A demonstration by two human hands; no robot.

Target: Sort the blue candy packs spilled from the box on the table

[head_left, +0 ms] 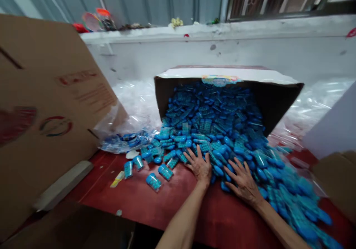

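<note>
Many glossy blue, clear-sided containers (205, 126) spill loosely; both hands (198, 165) spread open against them, gripping none.

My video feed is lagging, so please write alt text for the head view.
Two bare hands, left and right, spread their fingers against a heap of small blue-capped clear packs spilling from a cardboard box on its side. The heap covers part of a red table.
</note>
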